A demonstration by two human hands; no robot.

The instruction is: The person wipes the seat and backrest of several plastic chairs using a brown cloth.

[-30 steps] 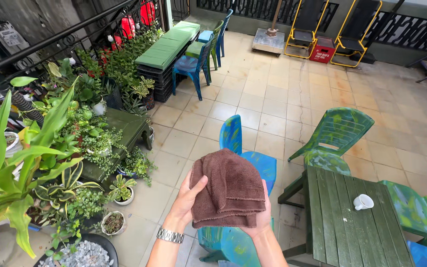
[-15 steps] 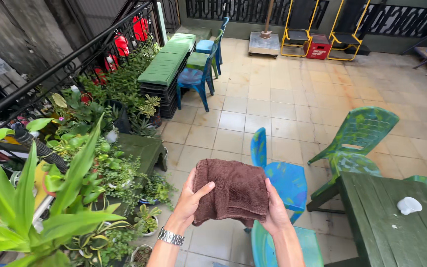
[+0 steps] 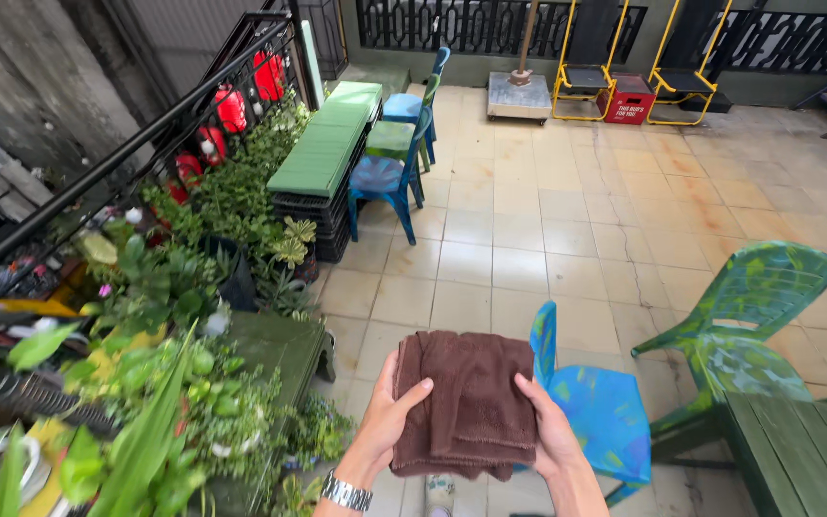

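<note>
A folded brown towel is held flat in front of me over the tiled floor. My left hand grips its left edge with the thumb on top, and a metal watch sits on that wrist. My right hand grips the towel's right edge. Both hands carry it at chest height above a blue plastic chair.
Potted plants line the left side beside a black railing. A green bench with blue and green chairs stands ahead. A green plastic chair and a green wooden table are at the right. Pale floor tiles fill the middle.
The view has moved forward and swung right: the plants have slid left, and the green table with its white object has slipped out to the right. The towel stays in both hands.
</note>
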